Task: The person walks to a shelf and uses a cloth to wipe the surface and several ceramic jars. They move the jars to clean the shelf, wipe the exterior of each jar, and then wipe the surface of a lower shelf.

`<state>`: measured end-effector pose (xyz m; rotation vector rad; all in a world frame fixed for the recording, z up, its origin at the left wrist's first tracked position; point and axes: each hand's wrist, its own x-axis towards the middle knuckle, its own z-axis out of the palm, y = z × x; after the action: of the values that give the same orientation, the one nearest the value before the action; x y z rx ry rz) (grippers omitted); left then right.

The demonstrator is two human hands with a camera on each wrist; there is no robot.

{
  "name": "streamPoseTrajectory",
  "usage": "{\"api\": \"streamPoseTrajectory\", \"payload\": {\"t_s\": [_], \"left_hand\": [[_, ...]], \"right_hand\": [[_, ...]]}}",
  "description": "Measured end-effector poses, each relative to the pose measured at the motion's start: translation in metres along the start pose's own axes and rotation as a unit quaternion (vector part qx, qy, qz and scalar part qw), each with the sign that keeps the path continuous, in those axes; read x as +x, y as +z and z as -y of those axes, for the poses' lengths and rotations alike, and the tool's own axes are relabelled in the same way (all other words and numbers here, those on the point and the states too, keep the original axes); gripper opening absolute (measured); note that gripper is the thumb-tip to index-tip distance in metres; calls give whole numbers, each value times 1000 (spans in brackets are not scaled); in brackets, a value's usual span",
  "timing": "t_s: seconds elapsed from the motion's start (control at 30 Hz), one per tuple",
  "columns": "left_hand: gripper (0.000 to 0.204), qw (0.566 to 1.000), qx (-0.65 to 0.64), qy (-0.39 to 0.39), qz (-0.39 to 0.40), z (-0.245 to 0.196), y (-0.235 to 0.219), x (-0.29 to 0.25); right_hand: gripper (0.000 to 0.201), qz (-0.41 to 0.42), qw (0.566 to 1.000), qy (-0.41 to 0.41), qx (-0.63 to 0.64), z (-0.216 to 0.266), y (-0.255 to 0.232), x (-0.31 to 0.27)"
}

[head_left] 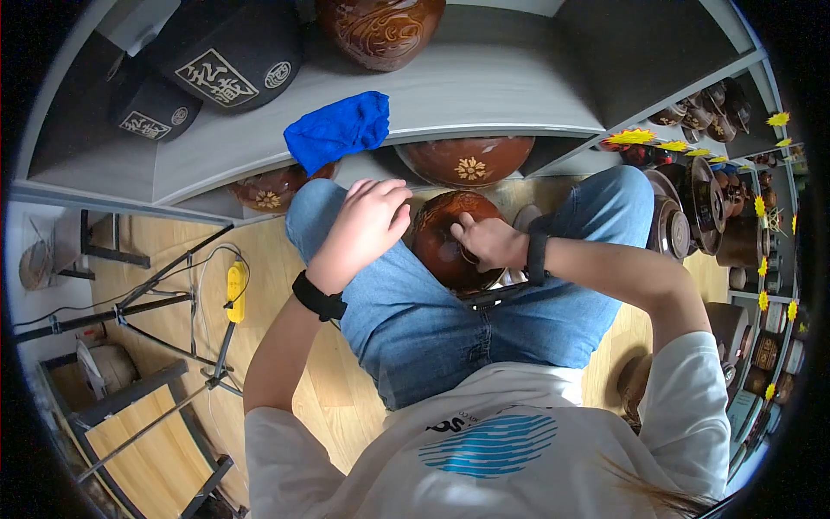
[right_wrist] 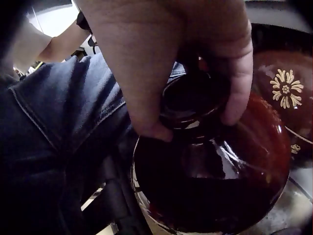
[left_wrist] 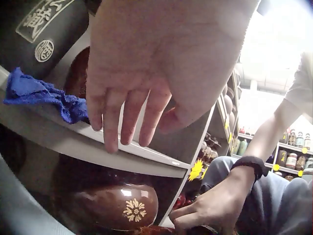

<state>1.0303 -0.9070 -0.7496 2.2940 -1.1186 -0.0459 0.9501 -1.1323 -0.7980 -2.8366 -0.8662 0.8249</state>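
A round, glossy reddish-brown jar [head_left: 439, 251] stands between the person's legs below the lower shelf. In the right wrist view, the right hand [right_wrist: 171, 58] grips the jar at its short dark neck [right_wrist: 190, 105], thumb on one side and fingers on the other. Above the left knee, the left hand [head_left: 363, 225] hovers with relaxed fingers and holds nothing. Its fingers [left_wrist: 132, 120] hang loosely in front of the shelf edge in the left wrist view. Nearest to it is a crumpled blue cloth [head_left: 339, 130] draped over the shelf's front edge.
Brown jars with yellow flower marks [head_left: 471, 164] sit on the lower shelf. Above are black lettered jars [head_left: 229, 69] and a carved brown jar [head_left: 380, 30]. A tripod [head_left: 186, 298] with a yellow power strip [head_left: 236, 292] stands left; stacked pottery [head_left: 670, 227] lines the right.
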Motion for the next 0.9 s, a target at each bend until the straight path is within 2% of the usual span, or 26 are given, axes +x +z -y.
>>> {"api": "streamPoseTrajectory", "payload": {"t_s": [0.23,0.3,0.63,0.7,0.83,0.9], "left_hand": [[20,1000,3,-7,12,1,7,-1],[17,999,1,29,-35,1,10,-1],[16,1000,-13,20,-16,-3,14,-4],[18,1000,-18,12,10,-5,13,-4],[21,999,-41,4,12,-5,21,-5],[32,991,-67,-48,103,-6,23,-2]], "right_hand": [[67,9,1000,9,6,-1,-15,-9],[67,9,1000,15,11,-3,-19,-10],[64,-16,1000,12,15,-12,-25,-18],[63,-18,1000,11,17,-14,-24,-18],[62,-3,999,17,31,-14,-28,-18],[65,-14,999,6,33,-14,-27,-17]]}}
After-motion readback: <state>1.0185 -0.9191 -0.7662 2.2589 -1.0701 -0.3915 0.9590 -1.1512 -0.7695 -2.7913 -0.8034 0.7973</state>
